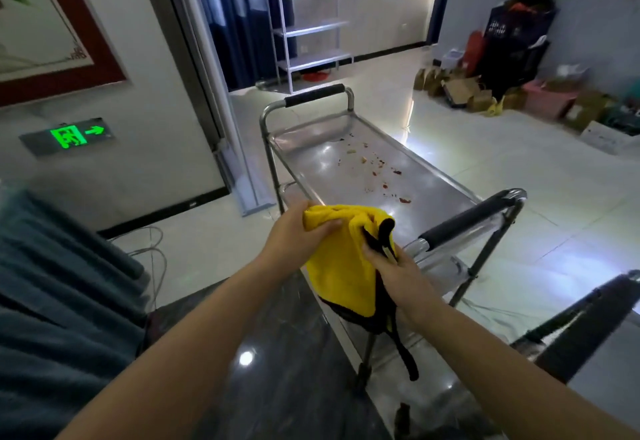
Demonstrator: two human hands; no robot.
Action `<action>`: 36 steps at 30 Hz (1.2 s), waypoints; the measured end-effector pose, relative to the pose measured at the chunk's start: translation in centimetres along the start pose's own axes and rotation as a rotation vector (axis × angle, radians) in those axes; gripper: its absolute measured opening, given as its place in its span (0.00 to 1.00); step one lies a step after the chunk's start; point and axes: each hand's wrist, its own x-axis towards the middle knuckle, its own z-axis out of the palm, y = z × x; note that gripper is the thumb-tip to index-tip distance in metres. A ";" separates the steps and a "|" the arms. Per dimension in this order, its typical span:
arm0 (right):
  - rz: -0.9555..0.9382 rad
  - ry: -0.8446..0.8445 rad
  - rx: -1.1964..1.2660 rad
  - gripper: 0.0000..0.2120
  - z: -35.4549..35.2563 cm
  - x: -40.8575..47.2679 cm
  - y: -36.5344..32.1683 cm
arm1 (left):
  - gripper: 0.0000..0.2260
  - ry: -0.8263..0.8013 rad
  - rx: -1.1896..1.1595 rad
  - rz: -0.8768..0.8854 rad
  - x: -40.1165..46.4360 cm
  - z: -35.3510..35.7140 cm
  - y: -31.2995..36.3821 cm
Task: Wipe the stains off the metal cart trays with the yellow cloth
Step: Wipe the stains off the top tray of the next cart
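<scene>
A green exit sign glowed low on the left wall. The left hand gripped the yellow cloth, fingers curled over its top edge. The right hand pinched the cloth's black-trimmed side. The cloth hung above the near end of the metal cart's top tray, not touching it. Red stains lay scattered beyond. Wiping seemed not yet begun; next, the bunched cloth likely needed lowering onto those stains.

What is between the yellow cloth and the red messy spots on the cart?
Only bare, shiny metal of the top tray, as the head view shows. The yellow cloth is held in both hands in front of the stains.
</scene>
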 end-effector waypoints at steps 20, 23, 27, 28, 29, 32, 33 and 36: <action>0.151 0.724 -0.290 0.09 -0.9 21.8 4.3 | 0.33 -0.752 0.557 0.232 31.0 7.9 -15.6; 0.141 0.902 -0.455 0.11 -1.9 23.1 4.4 | 0.36 -0.817 0.774 0.255 34.5 9.3 -18.3; 0.188 0.812 -0.702 0.29 -3.4 25.5 7.0 | 0.46 -0.831 0.911 0.222 37.4 11.9 -20.6; 0.253 0.730 -0.749 0.32 -3.5 26.2 8.1 | 0.48 -0.825 0.936 0.216 38.0 12.4 -21.1; 0.336 0.616 -0.793 0.34 -3.6 26.8 9.4 | 0.50 -0.820 0.955 0.216 38.4 12.8 -21.7; 0.503 0.218 -1.001 0.39 -3.1 28.2 13.6 | 0.53 -0.851 1.018 0.243 39.1 13.3 -24.2; 0.516 0.135 -1.102 0.40 -2.7 28.5 14.9 | 0.53 -0.897 1.052 0.252 39.1 13.3 -25.2; 0.550 0.085 -1.238 0.48 -1.4 29.5 17.5 | 0.51 -0.996 1.036 0.228 38.7 13.0 -27.5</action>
